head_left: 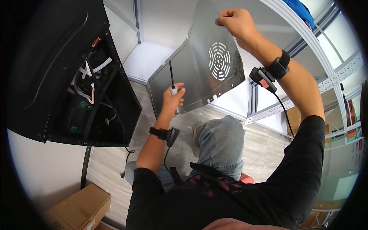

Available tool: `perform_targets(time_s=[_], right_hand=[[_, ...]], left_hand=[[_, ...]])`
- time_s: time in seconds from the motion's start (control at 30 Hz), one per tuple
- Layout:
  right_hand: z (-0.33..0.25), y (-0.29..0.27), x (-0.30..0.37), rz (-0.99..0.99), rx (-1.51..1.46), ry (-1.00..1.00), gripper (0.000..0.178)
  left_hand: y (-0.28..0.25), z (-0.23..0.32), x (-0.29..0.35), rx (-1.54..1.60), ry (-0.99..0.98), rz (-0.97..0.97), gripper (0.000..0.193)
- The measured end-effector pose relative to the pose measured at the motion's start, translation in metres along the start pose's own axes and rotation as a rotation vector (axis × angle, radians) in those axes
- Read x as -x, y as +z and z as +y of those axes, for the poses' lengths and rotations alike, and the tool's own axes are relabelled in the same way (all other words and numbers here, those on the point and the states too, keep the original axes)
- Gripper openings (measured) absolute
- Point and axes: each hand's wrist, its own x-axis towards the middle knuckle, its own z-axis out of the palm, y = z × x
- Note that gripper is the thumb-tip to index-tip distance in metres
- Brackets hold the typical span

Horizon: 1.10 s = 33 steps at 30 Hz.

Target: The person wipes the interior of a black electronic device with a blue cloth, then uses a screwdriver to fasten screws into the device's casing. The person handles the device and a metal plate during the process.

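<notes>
My left hand (pixel 173 98) is closed round the handle of a screwdriver (pixel 171 76), its dark shaft pointing up. Behind it stands a large grey sheet-metal panel (pixel 188 82) with a round pattern of vent slots, tilted, its lower edge near the floor. Raised high in front of the panel's upper part, my right hand (pixel 237 23) has its fingers curled and pinched. Whatever it holds, if anything, is too small or hidden to make out. At the left is a black machine housing (pixel 50 76) with an open side, showing loose wires (pixel 92 76) inside.
A white metal shelf frame (pixel 306 30) curves along the right, with a blue item (pixel 301 11) on top. A cardboard box (pixel 78 207) stands at the lower left. A black cable (pixel 129 153) lies on the wood-look floor (pixel 109 165) below the housing.
</notes>
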Motion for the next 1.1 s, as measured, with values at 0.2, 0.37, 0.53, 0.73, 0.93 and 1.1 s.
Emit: perform_targets(time_s=[0.2, 0.37, 0.53, 0.73, 0.93, 1.1], right_hand=[[0.006, 0.008, 0.025, -0.145, -0.020, -0.099, 0.024], [-0.009, 0.022, 0.058, -0.250, 0.043, -0.144, 0.017], [-0.037, 0.019, 0.083, -0.398, 0.146, -0.223, 0.015], [-0.037, 0.010, 0.094, -0.493, 0.102, -0.268, 0.013], [-0.039, 0.004, 0.105, -0.523, 0.075, -0.255, 0.013], [-0.044, -0.002, 0.113, -0.533, 0.030, -0.265, 0.014]], left_hand=[[-0.017, 0.057, -0.005, -0.068, 0.148, 0.036, 0.044], [-0.036, 0.081, -0.037, -0.215, 0.691, 0.101, 0.058], [-0.046, 0.101, -0.043, -0.133, 0.582, -0.072, 0.055], [-0.049, 0.098, -0.038, -0.026, 0.595, -0.162, 0.024], [-0.056, 0.090, -0.030, 0.021, 0.625, -0.153, 0.023], [-0.063, 0.091, -0.019, 0.129, 0.625, -0.138, 0.027]])
